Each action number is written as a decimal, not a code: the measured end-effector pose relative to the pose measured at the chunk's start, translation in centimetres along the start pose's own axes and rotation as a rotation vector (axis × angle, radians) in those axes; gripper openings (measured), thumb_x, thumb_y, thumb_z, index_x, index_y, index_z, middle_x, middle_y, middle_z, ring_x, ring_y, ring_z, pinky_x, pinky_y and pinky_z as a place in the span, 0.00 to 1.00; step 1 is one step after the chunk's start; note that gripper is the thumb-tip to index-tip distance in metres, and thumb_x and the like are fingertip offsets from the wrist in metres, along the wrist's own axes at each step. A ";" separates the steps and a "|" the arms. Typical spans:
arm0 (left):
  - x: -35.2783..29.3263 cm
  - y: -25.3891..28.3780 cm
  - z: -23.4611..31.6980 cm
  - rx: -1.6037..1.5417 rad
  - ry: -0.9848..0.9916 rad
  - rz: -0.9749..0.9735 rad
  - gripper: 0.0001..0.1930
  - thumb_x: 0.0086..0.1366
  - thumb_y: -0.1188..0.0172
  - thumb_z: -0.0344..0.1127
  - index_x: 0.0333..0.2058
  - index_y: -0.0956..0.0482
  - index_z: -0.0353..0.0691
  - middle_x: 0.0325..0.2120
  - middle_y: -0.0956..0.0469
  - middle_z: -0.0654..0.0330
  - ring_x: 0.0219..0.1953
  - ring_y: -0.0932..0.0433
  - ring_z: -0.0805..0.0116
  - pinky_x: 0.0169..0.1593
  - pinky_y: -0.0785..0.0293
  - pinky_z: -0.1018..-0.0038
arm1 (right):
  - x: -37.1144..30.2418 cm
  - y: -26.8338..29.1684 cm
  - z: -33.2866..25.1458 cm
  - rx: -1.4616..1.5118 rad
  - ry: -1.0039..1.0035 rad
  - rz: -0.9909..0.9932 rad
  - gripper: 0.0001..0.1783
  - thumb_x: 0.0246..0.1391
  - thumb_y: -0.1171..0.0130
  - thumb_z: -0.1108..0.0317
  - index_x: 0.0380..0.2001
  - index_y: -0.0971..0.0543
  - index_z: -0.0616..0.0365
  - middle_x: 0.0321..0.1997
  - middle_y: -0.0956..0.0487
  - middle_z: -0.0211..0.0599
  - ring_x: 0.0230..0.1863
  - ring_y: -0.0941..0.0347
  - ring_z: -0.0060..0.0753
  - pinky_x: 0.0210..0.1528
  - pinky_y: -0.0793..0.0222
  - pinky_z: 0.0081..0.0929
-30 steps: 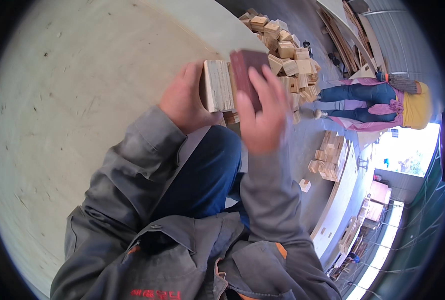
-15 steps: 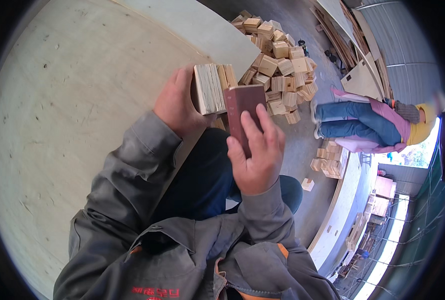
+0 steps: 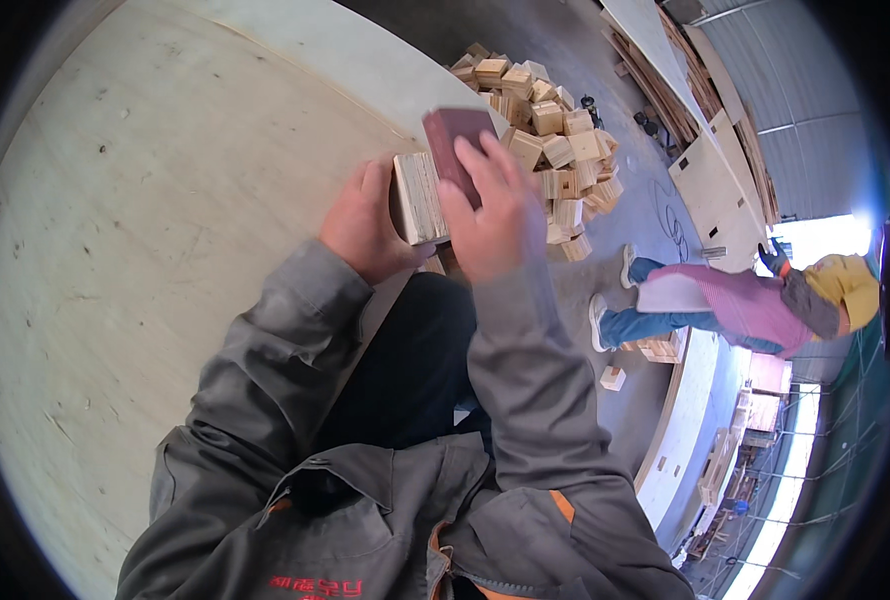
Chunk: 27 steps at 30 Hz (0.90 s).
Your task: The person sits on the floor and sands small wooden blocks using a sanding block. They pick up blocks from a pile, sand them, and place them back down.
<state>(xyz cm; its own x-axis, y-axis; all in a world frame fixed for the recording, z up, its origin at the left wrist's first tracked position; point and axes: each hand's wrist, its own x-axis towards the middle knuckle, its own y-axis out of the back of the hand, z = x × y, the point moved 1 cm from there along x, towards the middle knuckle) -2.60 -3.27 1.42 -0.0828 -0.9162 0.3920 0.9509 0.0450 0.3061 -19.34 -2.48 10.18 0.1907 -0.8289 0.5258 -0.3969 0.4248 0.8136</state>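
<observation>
In my left hand [image 3: 363, 228] is a small layered plywood block [image 3: 419, 203], gripped by its side at the edge of a wide pale wooden board. Its pale layered face is turned up. My right hand [image 3: 500, 218] grips a reddish-brown, brick-shaped sanding block [image 3: 455, 140], with the fingers over its right side and the thumb along its lower part. The sanding block is tilted and slightly blurred, over the far right edge of the plywood block. Whether the two touch cannot be made out.
The large board [image 3: 165, 240] fills the left side. A heap of wooden blocks [image 3: 565, 130] lies on the floor beyond my hands, and a single block [image 3: 613, 378] sits at right. Another person [image 3: 730, 300] in a pink apron stands there. Sheets and planks [image 3: 655, 70] lean behind.
My right hand has moved the sanding block up and slightly left, away from me. My left hand keeps its hold on the plywood block. The other person has stepped and turned.
</observation>
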 end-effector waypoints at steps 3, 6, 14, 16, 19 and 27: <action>0.0 -0.3 0.1 -0.023 -0.021 0.004 0.50 0.44 0.12 0.37 0.65 0.29 0.35 0.54 0.21 0.41 0.58 0.20 0.36 0.61 0.19 0.52 | -4.5 3.4 -1.9 0.016 0.028 -0.031 0.29 0.56 0.23 0.64 0.63 0.13 0.52 0.73 0.20 0.48 0.62 0.23 0.60 0.68 0.26 0.52; 0.0 -0.6 -0.8 -0.039 -0.070 0.038 0.46 0.49 0.13 0.39 0.64 0.28 0.34 0.54 0.20 0.40 0.57 0.19 0.36 0.60 0.19 0.53 | -8.1 5.1 -4.4 0.022 0.084 -0.073 0.31 0.55 0.23 0.65 0.64 0.13 0.50 0.76 0.23 0.47 0.61 0.24 0.58 0.67 0.25 0.51; -0.1 -0.9 -1.0 -0.091 -0.002 -0.001 0.50 0.47 0.13 0.38 0.67 0.31 0.34 0.57 0.21 0.40 0.60 0.20 0.36 0.62 0.19 0.52 | 0.0 0.9 -3.1 0.002 0.046 -0.069 0.27 0.59 0.27 0.63 0.63 0.13 0.51 0.72 0.19 0.46 0.66 0.21 0.59 0.71 0.27 0.50; 0.2 -0.5 0.3 -0.076 0.061 -0.042 0.51 0.45 0.14 0.35 0.68 0.32 0.35 0.58 0.23 0.40 0.60 0.20 0.36 0.63 0.19 0.52 | 3.7 -0.9 -1.8 -0.051 -0.027 -0.109 0.27 0.61 0.29 0.61 0.63 0.13 0.51 0.72 0.19 0.47 0.67 0.22 0.59 0.72 0.27 0.50; 0.3 -0.1 0.4 -0.041 0.049 -0.046 0.51 0.45 0.14 0.35 0.67 0.32 0.36 0.57 0.22 0.40 0.60 0.21 0.36 0.62 0.19 0.52 | 5.2 -1.7 -1.4 -0.056 -0.066 -0.161 0.27 0.62 0.29 0.61 0.65 0.13 0.51 0.73 0.19 0.50 0.68 0.22 0.60 0.73 0.28 0.50; -0.1 -0.2 0.0 -0.035 0.003 -0.012 0.49 0.48 0.11 0.44 0.65 0.28 0.35 0.55 0.21 0.40 0.58 0.19 0.36 0.61 0.19 0.52 | -6.0 4.3 -3.7 0.037 0.078 -0.116 0.32 0.57 0.24 0.66 0.66 0.15 0.52 0.76 0.24 0.49 0.63 0.25 0.62 0.68 0.27 0.55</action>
<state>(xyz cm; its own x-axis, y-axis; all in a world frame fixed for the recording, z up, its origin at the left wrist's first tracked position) -2.79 -3.17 1.30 -0.0934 -0.9177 0.3860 0.9597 0.0202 0.2803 -18.90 5.64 11.49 0.3061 -0.8402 0.4476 -0.4003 0.3130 0.8613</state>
